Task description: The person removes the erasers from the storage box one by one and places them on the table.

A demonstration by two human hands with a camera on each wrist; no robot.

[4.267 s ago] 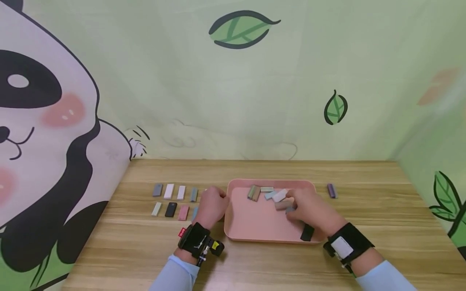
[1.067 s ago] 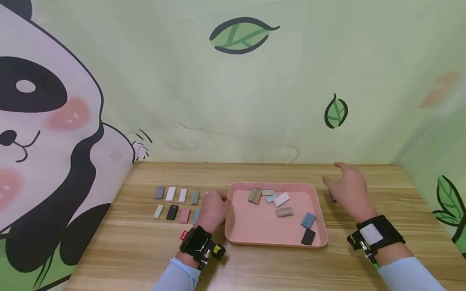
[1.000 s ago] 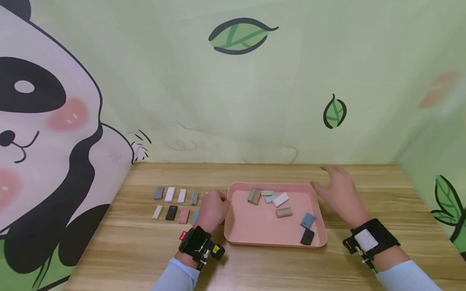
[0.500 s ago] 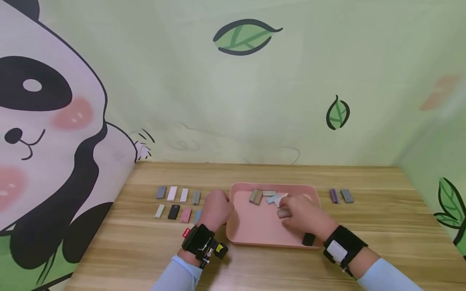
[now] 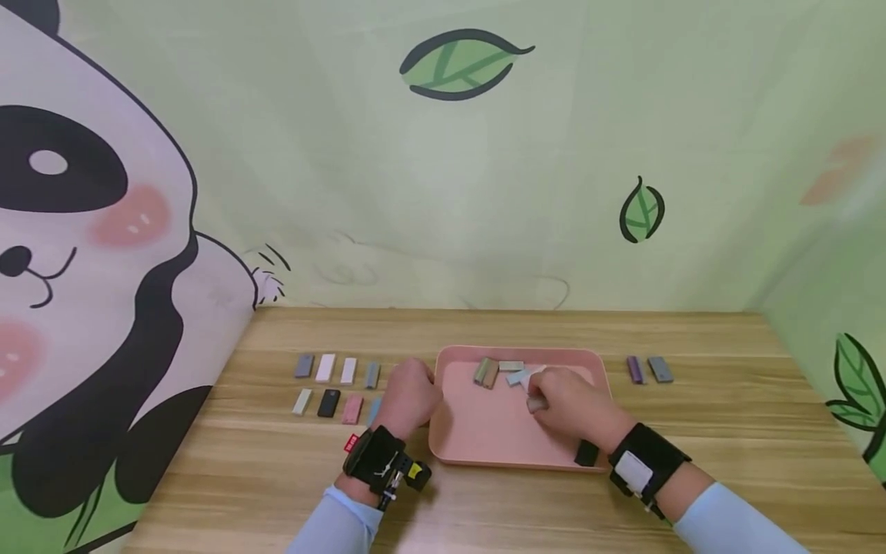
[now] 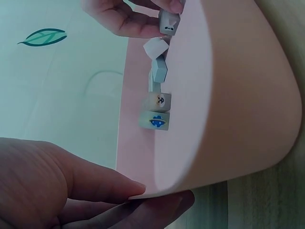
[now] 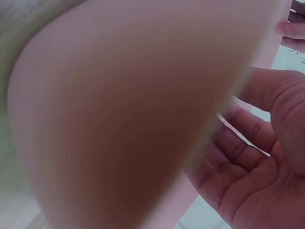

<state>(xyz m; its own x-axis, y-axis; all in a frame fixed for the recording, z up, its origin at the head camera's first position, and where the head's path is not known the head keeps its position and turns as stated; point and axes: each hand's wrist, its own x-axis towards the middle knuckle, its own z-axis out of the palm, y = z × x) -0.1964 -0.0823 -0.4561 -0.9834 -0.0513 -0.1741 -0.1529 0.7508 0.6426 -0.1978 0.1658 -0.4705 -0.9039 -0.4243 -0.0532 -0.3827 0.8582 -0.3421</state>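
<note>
pinching the grey block (image 6: 169, 24): right hand (image 5: 577, 406) has thumb and fingers closed on it inside the tray (image 5: 484, 442), right of its middle. cannot tell if it is lifted off the tray floor.

block looks small, light, stiff, hard to break; smooth faces maybe a bit slippery. best hold: across the long sides, near the middle, printed end left free. white block (image 6: 156, 48) sits just beside it, so fingers need a narrow pinch there.

tray likely thin stiff plastic, light enough to slide on the surface (image 5: 540, 515); rim is the place to hold.

left hand (image 5: 408, 396) grasps the tray's left rim, thumb on one side, fingers on the other.

pose: right hand reaches in from lower right, back of hand up, over the black block (image 5: 587, 453). right wrist view mostly blocked by blurred tray, fingertips hidden there.
</note>
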